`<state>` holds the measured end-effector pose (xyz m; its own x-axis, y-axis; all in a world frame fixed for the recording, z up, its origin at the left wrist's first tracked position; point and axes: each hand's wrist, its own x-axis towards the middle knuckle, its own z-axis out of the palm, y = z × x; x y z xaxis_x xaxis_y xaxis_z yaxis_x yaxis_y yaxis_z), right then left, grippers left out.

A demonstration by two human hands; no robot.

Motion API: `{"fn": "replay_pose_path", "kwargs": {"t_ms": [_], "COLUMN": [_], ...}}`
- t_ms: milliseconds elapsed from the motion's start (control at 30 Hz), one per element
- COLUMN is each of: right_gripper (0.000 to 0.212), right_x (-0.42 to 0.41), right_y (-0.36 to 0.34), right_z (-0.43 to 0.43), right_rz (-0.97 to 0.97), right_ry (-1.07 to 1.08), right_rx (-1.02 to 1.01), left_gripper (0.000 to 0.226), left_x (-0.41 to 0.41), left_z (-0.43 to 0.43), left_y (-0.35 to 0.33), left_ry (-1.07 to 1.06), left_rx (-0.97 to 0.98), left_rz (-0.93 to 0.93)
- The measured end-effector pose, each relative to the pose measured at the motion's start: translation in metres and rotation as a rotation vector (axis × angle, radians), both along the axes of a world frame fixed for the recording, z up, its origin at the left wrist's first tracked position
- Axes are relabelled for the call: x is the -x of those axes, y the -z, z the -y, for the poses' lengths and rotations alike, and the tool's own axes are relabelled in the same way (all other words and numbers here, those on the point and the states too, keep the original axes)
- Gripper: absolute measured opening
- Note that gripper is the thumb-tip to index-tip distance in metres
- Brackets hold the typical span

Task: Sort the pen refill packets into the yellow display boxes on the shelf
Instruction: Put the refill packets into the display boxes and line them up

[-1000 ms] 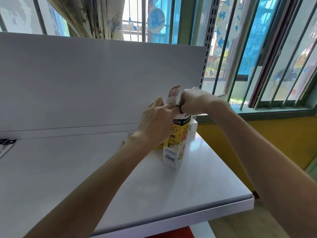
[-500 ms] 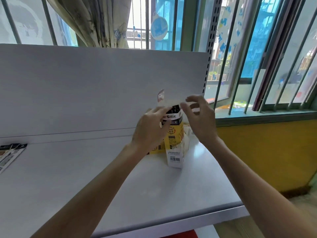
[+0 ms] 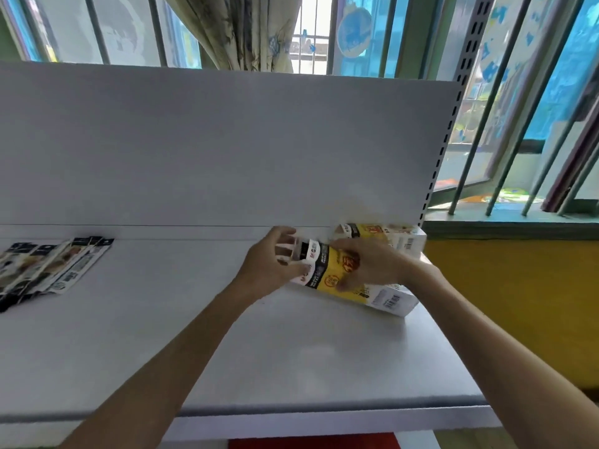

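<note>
A yellow and white display box (image 3: 334, 280) lies on its side on the white shelf (image 3: 227, 335), its opening toward the left. My left hand (image 3: 270, 270) grips the box at its open end. Across the box's yellow middle lies my right hand (image 3: 369, 264), fingers curled over it. A second yellow display box (image 3: 385, 236) lies on its side behind, against the shelf's back panel. Several pen refill packets (image 3: 48, 267), black and white, are fanned out at the shelf's left.
The white back panel (image 3: 227, 150) rises behind the shelf, with a slotted upright (image 3: 444, 140) at its right end. Barred windows and a curtain stand beyond. The shelf's front edge (image 3: 324, 416) is near me, and a yellow wall is to the right.
The box stood upright half a second ago and now lies on its side under both hands. The view has swung left, bringing the refill packets into sight.
</note>
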<state>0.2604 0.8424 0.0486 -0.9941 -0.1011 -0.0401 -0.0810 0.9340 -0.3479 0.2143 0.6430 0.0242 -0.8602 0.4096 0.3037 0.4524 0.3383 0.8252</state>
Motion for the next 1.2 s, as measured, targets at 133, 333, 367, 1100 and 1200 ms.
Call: {"fn": "replay_pose_path", "kwargs": {"t_ms": [133, 333, 367, 1100, 1200], "right_gripper": [0.076, 0.030, 0.027, 0.044, 0.059], "right_x": [0.012, 0.019, 0.027, 0.089, 0.060], "right_y": [0.021, 0.007, 0.008, -0.019, -0.051], "right_z": [0.019, -0.008, -0.021, -0.058, -0.036], "right_rz": [0.077, -0.428, -0.506, -0.407, -0.442], "right_ry": [-0.095, 0.111, 0.227, 0.232, 0.155], "right_rx": [-0.262, 0.413, 0.411, -0.041, -0.082], "left_gripper": [0.075, 0.071, 0.070, 0.079, 0.079], "left_x": [0.005, 0.009, 0.010, 0.034, 0.041], "left_z": [0.011, 0.016, 0.015, -0.017, -0.027], "left_y": [0.041, 0.048, 0.049, 0.043, 0.044], "left_ry": [0.118, 0.090, 0.098, 0.037, 0.024], "left_rx": [0.319, 0.296, 0.285, 0.420, 0.393], "left_rz": [-0.092, -0.125, -0.130, -0.108, -0.103]}}
